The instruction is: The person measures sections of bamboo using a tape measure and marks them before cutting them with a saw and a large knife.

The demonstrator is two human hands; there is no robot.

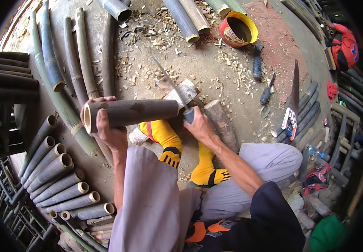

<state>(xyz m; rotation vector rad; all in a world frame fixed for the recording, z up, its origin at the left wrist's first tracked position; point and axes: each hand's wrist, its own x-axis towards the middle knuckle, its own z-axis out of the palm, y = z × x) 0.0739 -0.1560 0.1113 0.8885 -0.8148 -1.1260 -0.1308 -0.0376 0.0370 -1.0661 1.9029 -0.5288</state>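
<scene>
Now, hemmed by stacked bamboo poles (63,185) on the left and a wooden chopping block (221,122) just right, the left hand (105,128) grips a dark bamboo tube (131,112) lying crosswise above yellow socks (166,138), while the right hand (198,126) clenches a knife (171,86) angled up-left over chip-strewn ground (215,71).

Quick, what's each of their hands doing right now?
Left hand: closed around the open end of a bamboo tube.
Right hand: closed on the handle of a long knife.
</scene>
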